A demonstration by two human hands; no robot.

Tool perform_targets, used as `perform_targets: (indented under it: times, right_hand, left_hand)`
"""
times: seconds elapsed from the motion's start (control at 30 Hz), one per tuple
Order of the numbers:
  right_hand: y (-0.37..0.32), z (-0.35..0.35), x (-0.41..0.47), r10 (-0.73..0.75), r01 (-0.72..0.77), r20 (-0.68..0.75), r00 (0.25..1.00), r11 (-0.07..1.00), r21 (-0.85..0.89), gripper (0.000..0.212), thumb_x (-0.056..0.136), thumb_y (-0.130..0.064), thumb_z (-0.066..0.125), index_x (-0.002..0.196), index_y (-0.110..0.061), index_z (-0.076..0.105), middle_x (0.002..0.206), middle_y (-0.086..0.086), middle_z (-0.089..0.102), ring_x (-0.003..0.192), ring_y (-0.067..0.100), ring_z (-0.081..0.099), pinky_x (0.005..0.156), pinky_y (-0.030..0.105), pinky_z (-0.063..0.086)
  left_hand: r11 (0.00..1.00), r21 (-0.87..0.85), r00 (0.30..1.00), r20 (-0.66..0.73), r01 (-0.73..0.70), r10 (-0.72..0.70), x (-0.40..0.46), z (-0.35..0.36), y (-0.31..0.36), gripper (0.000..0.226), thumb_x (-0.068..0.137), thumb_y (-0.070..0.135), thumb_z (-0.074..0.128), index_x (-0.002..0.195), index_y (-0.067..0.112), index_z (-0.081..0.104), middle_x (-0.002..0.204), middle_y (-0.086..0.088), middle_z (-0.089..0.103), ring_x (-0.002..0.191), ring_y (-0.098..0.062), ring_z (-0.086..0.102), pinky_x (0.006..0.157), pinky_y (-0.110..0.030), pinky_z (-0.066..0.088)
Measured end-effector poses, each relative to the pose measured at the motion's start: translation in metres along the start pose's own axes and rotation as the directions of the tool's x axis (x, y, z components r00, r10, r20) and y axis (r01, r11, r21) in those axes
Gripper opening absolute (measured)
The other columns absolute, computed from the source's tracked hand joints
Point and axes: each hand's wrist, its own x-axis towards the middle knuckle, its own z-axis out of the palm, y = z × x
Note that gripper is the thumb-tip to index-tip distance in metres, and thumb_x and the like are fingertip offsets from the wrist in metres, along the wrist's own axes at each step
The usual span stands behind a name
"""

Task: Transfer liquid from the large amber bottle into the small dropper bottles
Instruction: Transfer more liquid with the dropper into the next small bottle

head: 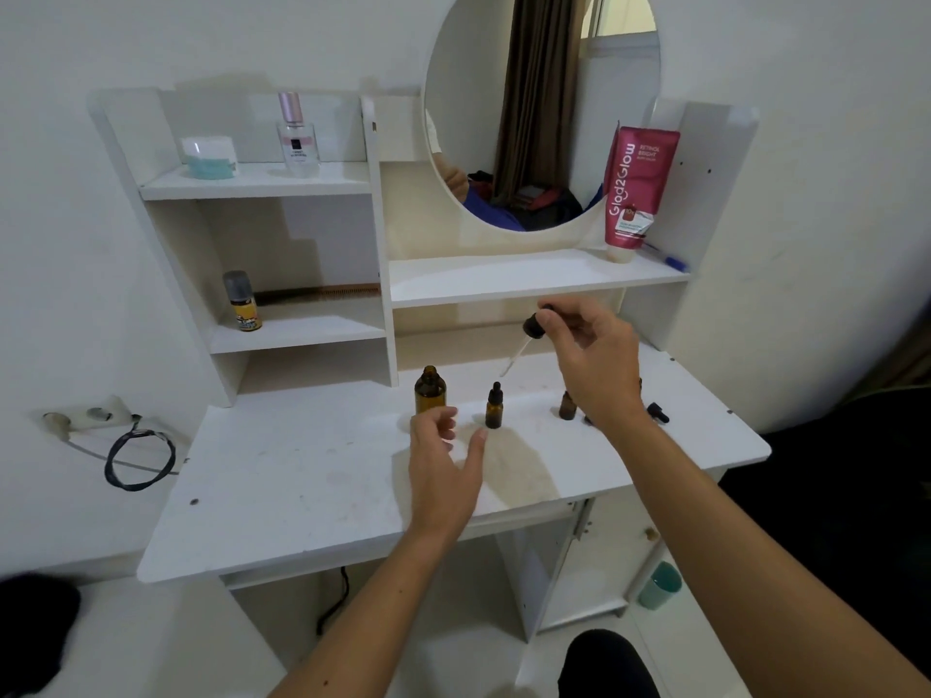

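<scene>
One dropper [524, 340] in right hand [594, 365], tip angled down-left.

Both bare forearms are reaching far forward. The left hand [443, 448] is hovering with fingers loosely spread; the right hand [592, 360], raised higher, is pinching a dropper [529, 337].

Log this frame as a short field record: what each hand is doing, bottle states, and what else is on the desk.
right hand: pinches a dropper by its black bulb, glass tip angled down-left, in the air above the desk
left hand: holds nothing, fingers relaxed, just in front of the large amber bottle
large amber bottle: upright, uncapped
capped small bottle: upright, dropper cap on
second small bottle: upright, partly hidden by the right hand
loose dropper cap: lying on the white desk
liquid levels: cannot tell
</scene>
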Motion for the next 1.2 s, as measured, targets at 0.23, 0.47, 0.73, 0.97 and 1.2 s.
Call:
perform_targets:
  times: [0.23, 0.47, 0.73, 0.97, 1.2]
  right_hand:
    - [0.036, -0.051, 0.000, 0.145, -0.147, -0.076, 0.987, 0.989, -0.024, 0.013, 0.100, -0.020, 0.071, 0.112, -0.019, 0.076, 0.100, -0.005, 0.078, 0.092, 0.005, 0.074, 0.088, 0.027, 0.061]
    - [0.061, -0.074, -0.003, 0.185, -0.188, -0.113, 0.976, 0.982, -0.020, 0.011, 0.100, -0.019, 0.070, 0.105, -0.028, 0.073, 0.095, -0.006, 0.078, 0.059, 0.000, 0.065, 0.074, 0.039, 0.063]
    - [0.083, -0.062, 0.003, 0.188, -0.190, -0.101, 0.977, 0.982, -0.014, 0.011, 0.100, -0.014, 0.070, 0.109, -0.013, 0.075, 0.095, -0.003, 0.078, 0.090, 0.003, 0.074, 0.083, 0.018, 0.057]
    - [0.101, -0.048, 0.003, 0.093, -0.094, -0.016, 0.996, 0.989, -0.111, 0.009, 0.098, -0.009, 0.072, 0.105, -0.008, 0.077, 0.093, 0.000, 0.076, 0.086, 0.004, 0.075, 0.083, 0.011, 0.054]
    - [0.115, -0.037, 0.000, 0.073, -0.075, -0.018, 0.997, 0.976, -0.202, 0.008, 0.094, -0.002, 0.073, 0.090, -0.009, 0.077, 0.084, 0.000, 0.075, 0.079, 0.006, 0.073, 0.080, 0.014, 0.056]
  left_hand:
    - [0.993, 0.100, 0.942, 0.335, -0.057, 0.020, -0.016, 0.071, 0.014, 0.042, 0.094, 0.037, 0.072, 0.130, 0.032, 0.050, 0.126, 0.016, 0.053, 0.109, -0.007, 0.057, 0.084, -0.010, 0.051]
    - [0.982, 0.180, 0.914, 0.406, -0.058, -0.020, 0.003, 0.120, 0.016, 0.064, 0.098, 0.034, 0.068, 0.154, 0.021, 0.038, 0.154, 0.008, 0.040, 0.135, -0.011, 0.047, 0.114, -0.034, 0.043]
    - [0.979, 0.203, 0.932, 0.355, -0.004, -0.070, 0.029, 0.144, 0.012, 0.058, 0.097, 0.037, 0.070, 0.147, 0.024, 0.045, 0.146, 0.008, 0.048, 0.124, -0.014, 0.057, 0.106, -0.040, 0.052]
    - [0.976, 0.213, 0.952, 0.304, -0.037, -0.031, 0.039, 0.153, 0.004, 0.024, 0.099, 0.031, 0.066, 0.122, 0.023, 0.062, 0.117, 0.011, 0.063, 0.108, -0.011, 0.062, 0.096, -0.037, 0.056]
    - [0.978, 0.202, 0.955, 0.296, -0.044, -0.019, 0.039, 0.158, -0.001, 0.019, 0.101, 0.030, 0.064, 0.120, 0.027, 0.062, 0.115, 0.015, 0.065, 0.108, -0.009, 0.062, 0.097, -0.034, 0.055]
